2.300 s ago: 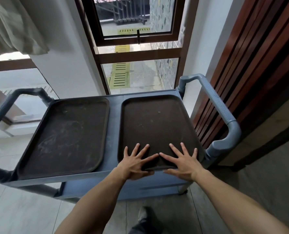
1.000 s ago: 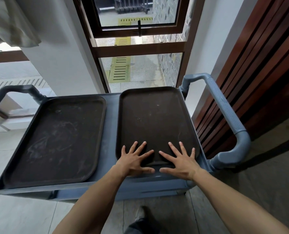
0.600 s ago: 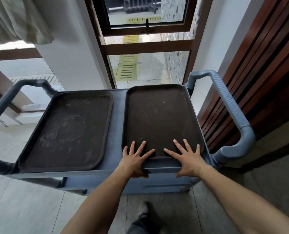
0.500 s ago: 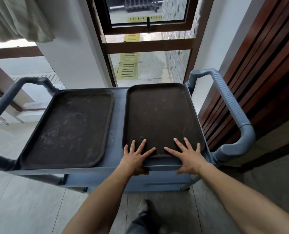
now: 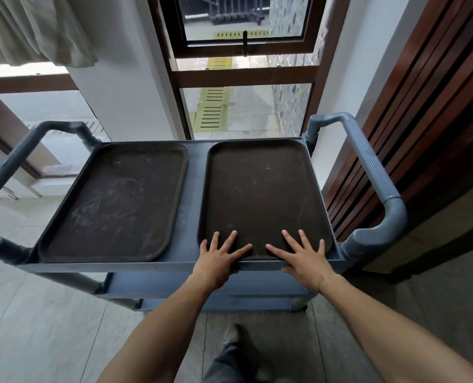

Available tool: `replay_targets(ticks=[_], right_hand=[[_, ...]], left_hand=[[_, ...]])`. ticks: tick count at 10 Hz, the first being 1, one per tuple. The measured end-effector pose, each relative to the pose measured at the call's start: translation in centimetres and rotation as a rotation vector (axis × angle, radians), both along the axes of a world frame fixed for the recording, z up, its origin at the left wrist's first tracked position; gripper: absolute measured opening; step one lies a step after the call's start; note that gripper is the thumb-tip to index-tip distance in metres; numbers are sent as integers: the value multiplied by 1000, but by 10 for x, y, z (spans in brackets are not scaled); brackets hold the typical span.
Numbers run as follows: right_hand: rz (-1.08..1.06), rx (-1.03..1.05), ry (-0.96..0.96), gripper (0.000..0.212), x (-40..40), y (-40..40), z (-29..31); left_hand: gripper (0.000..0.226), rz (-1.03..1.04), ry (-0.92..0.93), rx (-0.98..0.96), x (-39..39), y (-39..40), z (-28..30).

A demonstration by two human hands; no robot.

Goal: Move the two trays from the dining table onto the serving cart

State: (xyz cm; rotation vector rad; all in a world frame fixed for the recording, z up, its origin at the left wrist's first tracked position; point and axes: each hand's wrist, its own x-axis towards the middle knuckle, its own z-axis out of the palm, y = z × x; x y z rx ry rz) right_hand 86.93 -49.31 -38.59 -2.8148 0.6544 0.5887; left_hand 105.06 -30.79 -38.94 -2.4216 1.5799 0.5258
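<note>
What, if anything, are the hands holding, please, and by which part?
Nothing is gripped: both the left hand and right hand lie open, fingers spread, on the right tray's near edge.

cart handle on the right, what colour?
Grey-blue, ribbed along its bar; the right handle shows clearly in the head view.

Brown-framed window ahead; pale curtain upper left; slatted wooden panel right.

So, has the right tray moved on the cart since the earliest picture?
Yes. The right tray slid away from the person: its near edge overhung the cart's front lip before and now sits inside it.
</note>
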Motion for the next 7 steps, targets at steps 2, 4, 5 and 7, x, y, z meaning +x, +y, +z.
replay_targets(ticks=[2, 4, 5, 7], right_hand=[[-5, -46, 29, 81, -12, 9, 2], [-64, -77, 61, 89, -16, 19, 4], [-80, -53, 58, 87, -16, 21, 9], [-120, -34, 40, 84, -14, 28, 10]], left_hand=[[83, 30, -7, -6, -7, 4, 3], [90, 53, 10, -11, -13, 12, 5], [90, 31, 19, -15, -13, 21, 9], [89, 12, 91, -74, -10, 41, 12]])
